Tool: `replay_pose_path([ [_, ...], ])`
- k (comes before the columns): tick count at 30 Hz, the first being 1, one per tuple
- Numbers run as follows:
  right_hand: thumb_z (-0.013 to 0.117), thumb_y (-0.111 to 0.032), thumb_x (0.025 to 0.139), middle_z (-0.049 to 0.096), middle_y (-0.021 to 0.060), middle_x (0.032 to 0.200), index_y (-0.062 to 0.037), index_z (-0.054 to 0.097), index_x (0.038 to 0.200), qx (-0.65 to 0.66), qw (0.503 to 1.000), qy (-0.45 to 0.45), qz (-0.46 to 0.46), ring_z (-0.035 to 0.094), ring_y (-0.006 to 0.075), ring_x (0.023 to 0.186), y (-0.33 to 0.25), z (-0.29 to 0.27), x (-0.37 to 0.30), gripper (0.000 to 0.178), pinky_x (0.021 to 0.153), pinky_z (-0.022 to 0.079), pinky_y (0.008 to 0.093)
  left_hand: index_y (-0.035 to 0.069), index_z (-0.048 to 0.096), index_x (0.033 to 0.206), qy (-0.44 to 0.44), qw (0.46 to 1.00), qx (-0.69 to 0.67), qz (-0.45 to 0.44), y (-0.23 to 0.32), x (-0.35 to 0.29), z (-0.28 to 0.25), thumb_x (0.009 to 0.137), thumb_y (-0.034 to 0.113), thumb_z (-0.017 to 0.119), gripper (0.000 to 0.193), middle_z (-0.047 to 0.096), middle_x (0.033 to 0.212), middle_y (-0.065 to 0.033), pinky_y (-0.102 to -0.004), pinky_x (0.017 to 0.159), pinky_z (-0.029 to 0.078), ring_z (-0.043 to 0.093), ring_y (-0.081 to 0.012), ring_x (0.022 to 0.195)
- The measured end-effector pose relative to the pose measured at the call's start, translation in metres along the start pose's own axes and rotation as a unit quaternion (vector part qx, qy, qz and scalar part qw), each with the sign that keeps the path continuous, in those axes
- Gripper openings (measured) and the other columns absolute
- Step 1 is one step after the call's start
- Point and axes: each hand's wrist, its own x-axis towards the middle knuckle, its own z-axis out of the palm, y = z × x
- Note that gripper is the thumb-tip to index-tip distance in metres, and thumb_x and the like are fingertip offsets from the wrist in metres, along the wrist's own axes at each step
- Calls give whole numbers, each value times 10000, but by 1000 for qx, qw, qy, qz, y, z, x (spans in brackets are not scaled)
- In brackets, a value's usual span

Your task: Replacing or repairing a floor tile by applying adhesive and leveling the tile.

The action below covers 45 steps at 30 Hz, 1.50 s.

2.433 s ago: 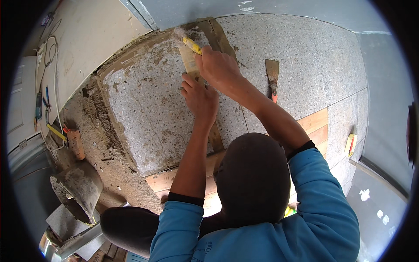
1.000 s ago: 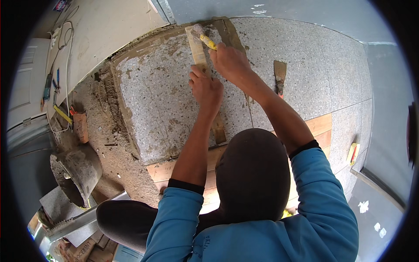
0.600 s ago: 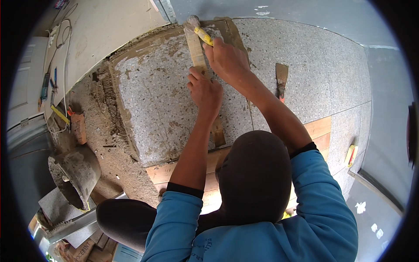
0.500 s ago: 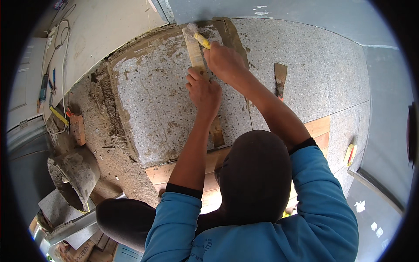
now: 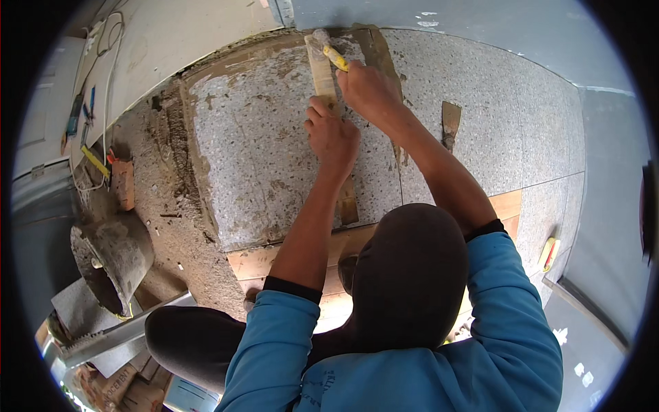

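My left hand presses a long wooden batten down onto a grey speckled tile, its fingers curled over the wood. In my right hand is a mallet with a yellow handle, gripped with wrapped fingers. The mallet's pale, dirty head rests at or just over the batten's far end; whether it touches cannot be made out. Wet mortar smears the tile's surface and edges. The batten's near end shows beyond my left forearm.
A scraper lies on tiles to the right, partly behind my right forearm. Wood-look tiles lie nearer me. Left are rough mortar bed, a mortar-crusted bucket on its side, a brick and pliers. Grey walls stand right.
The whole view has shifted slightly, so the scene sits a little farther right. Both hands keep their places on the batten and mallet. My right forearm now covers more of the scraper's handle.
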Motion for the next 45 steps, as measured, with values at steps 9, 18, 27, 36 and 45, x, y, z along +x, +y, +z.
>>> replay_pose_path([
  [9, 522, -375, 1081, 715, 248, 757, 32, 630, 994, 0, 998, 25, -65, 718, 457, 709, -31, 13, -14, 430, 642, 577, 546, -20, 323, 1449, 45, 999, 3, -7, -43, -16, -41, 846, 79, 655, 695, 492, 1307, -258, -588, 963, 519, 534, -502, 1197],
  [18, 509, -384, 1089, 702, 222, 719, 14, 603, 1003, -1, 993, -47, -109, 720, 429, 681, -90, 49, -1, 418, 633, 585, 539, 2, 347, 1473, 70, 996, 43, -21, -105, 1, -91, 844, 113, 695, 727, 525, 1323, -262, -582, 982, 522, 552, -502, 1219],
  [27, 472, -456, 1085, 716, 273, 875, -4, 647, 1059, -22, 990, -43, -134, 709, 467, 871, -87, 65, 14, 486, 790, 554, 562, -6, 439, 1367, 133, 990, 33, 12, -120, 2, -80, 831, 95, 700, 605, 568, 1242, -257, -569, 887, 554, 599, -475, 1138],
  [36, 522, -531, 1065, 687, 334, 992, 9, 657, 1080, -110, 979, -18, -169, 646, 544, 998, -66, 70, 34, 557, 858, 519, 565, -64, 391, 1516, 48, 998, 16, -37, -115, 5, -91, 920, 224, 706, 733, 559, 1386, -275, -536, 987, 544, 596, -466, 1210],
  [45, 563, -515, 1056, 678, 316, 920, 10, 669, 1050, -79, 983, -20, -163, 664, 506, 909, -80, 57, 25, 536, 816, 530, 530, -117, 404, 1477, 136, 988, 72, 7, -118, -7, -79, 836, 145, 727, 765, 584, 1231, -256, -523, 856, 581, 622, -415, 1125],
])
